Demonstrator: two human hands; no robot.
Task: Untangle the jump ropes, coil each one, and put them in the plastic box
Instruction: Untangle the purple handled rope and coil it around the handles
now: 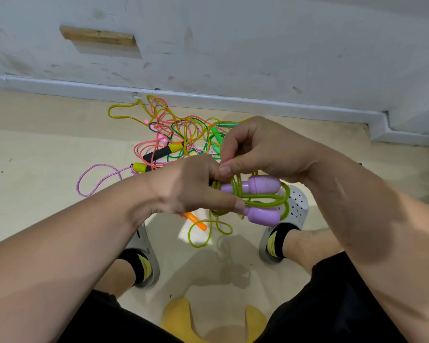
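Left grip (191, 186): fingers curled round a coiled green rope (281, 203), thumb on the lower of its two purple handles (263, 215). Right grip (258, 147): thumb and fingers pinch the rope's strands above the upper handle. Both hands hide part of the coil, held above the floor (35, 157) between two grey clogs (296, 206). An orange handle (196, 220) lies beneath. Beyond, a tangle of ropes (178, 134) lies by the wall (233, 45), its right edge covered by the right grip.
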